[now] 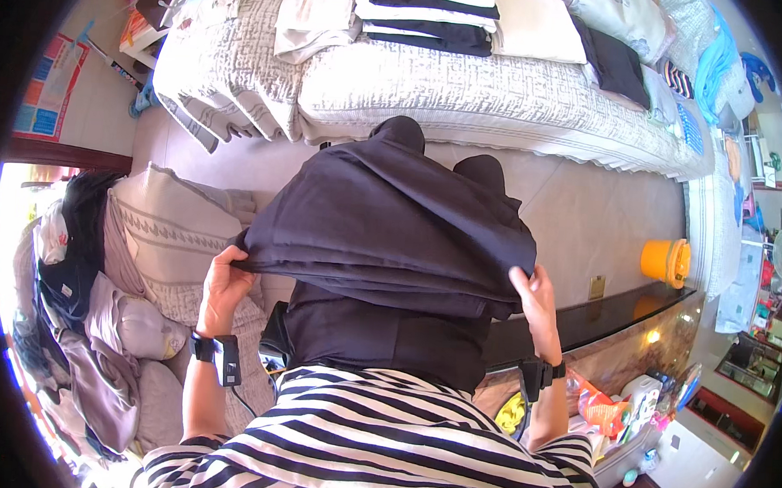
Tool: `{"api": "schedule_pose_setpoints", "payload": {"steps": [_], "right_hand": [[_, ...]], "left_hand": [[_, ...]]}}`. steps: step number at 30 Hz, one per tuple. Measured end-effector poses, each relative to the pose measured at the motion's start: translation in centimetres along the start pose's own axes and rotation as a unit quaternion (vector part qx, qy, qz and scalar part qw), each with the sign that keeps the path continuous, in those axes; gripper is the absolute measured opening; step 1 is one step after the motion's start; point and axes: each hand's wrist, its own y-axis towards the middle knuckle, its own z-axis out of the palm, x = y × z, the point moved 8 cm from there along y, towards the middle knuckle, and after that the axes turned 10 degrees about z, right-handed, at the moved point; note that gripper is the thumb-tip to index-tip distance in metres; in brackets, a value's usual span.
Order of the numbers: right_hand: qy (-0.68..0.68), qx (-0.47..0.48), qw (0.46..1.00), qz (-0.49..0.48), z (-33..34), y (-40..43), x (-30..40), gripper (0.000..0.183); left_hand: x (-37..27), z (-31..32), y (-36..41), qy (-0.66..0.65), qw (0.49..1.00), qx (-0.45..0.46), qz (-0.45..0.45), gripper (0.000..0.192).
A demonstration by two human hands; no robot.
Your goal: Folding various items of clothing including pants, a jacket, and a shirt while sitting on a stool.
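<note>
A dark garment (pixel 392 211) is spread between my two hands, over my lap and knees. My left hand (pixel 227 282) pinches its left edge between thumb and fingers. At the opposite edge, my right hand (pixel 536 296) grips the cloth, thumb on top. Along the side nearest me the fabric lies in several layered folds. Whether it is trousers or a shirt, I cannot tell. Beneath it my own dark clothing shows, close in colour to the garment.
Ahead, a sofa with a patterned cover (pixel 436 102) bears a stack of folded black and white clothes (pixel 430 17), with a folded black garment (pixel 611 64) to the right. A heap of loose clothes (pixel 92 335) lies at left. An orange bucket (pixel 658 261) stands right, beyond a dark-edged table (pixel 584 324).
</note>
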Motion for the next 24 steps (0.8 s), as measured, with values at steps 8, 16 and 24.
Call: {"api": "schedule_pose_setpoints", "payload": {"steps": [8,16,24], "right_hand": [[0.053,-0.022,0.997,-0.060,0.1,0.6,1.9,0.016],[-0.048,-0.053,0.997,0.000,0.3,1.1,0.3,0.032],[-0.058,-0.054,0.997,0.008,-0.4,0.9,0.6,0.027]], "left_hand": [[0.9,-1.6,-2.3,0.090,0.992,0.059,-0.066,0.010],[-3.3,9.5,-7.4,0.734,0.487,0.092,0.465,0.046],[0.0,12.0,-6.7,0.688,0.451,0.358,0.440,0.052]]}}
